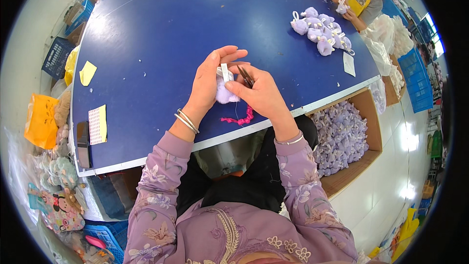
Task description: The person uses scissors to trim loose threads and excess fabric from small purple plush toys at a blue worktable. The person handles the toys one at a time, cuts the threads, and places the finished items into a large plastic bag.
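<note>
A small lavender plush toy [225,94] with a white label [224,71] is held above the near edge of the blue table. My left hand [201,80] cups it from the left, its fingers curved over the far side. My right hand [261,93] presses its thumb on the toy by the label. In that same hand are dark thread snips [245,77], blades pointing up and away from me; the hand hides their handles. Below the toy a knotted pink cord [240,120] shows, and a thin thread hangs near it. Whether the cord is tied to the snips I cannot tell.
A pile of lavender plush toys [320,30] lies at the far right, near a co-worker's hands [343,7]. By my right knee stands a cardboard box [373,132] full of similar toys. On the table's left are a phone [83,145] and a sticker sheet [97,124].
</note>
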Demonstrator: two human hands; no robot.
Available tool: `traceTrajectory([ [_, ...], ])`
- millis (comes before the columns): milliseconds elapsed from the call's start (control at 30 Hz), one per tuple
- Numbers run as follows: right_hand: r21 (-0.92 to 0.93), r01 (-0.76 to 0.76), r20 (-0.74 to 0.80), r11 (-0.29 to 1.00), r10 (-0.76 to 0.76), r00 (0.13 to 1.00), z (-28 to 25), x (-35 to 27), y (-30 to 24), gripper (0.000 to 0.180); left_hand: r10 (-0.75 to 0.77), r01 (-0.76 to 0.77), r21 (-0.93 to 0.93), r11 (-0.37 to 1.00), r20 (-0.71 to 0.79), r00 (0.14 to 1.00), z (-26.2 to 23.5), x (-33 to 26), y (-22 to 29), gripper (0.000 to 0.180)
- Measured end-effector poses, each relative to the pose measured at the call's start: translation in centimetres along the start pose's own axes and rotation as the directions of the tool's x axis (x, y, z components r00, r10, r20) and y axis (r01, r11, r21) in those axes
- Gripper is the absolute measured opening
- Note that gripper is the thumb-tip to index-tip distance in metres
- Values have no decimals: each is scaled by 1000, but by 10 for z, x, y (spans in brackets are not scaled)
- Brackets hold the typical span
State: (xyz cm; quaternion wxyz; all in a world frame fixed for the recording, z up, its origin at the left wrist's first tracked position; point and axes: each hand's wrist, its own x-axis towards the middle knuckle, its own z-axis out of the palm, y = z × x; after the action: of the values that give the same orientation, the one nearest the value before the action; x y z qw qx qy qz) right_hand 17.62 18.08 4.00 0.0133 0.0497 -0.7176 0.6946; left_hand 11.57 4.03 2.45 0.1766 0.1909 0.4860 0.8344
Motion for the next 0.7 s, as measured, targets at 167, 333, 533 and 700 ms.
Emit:
traceTrajectory([
  [167,-80,74,6,994,-74,997,-1,3,6,15,-17,17,6,1000,-20,1000,-8,2,-3,52],
  [333,10,64,-156,998,-61,986,-14,5,5,16,-101,101,111,989,-6,995,-13,1,0,45],
  [533,343,20,-151,939,34,988,-25,4,7,16,-127,114,319,941,20,992,0,-3,3,36],
  [700,403,47,-94,914,-9,996,-26,5,10,21,-354,348,87,933,58,933,-2,-2,5,34],
])
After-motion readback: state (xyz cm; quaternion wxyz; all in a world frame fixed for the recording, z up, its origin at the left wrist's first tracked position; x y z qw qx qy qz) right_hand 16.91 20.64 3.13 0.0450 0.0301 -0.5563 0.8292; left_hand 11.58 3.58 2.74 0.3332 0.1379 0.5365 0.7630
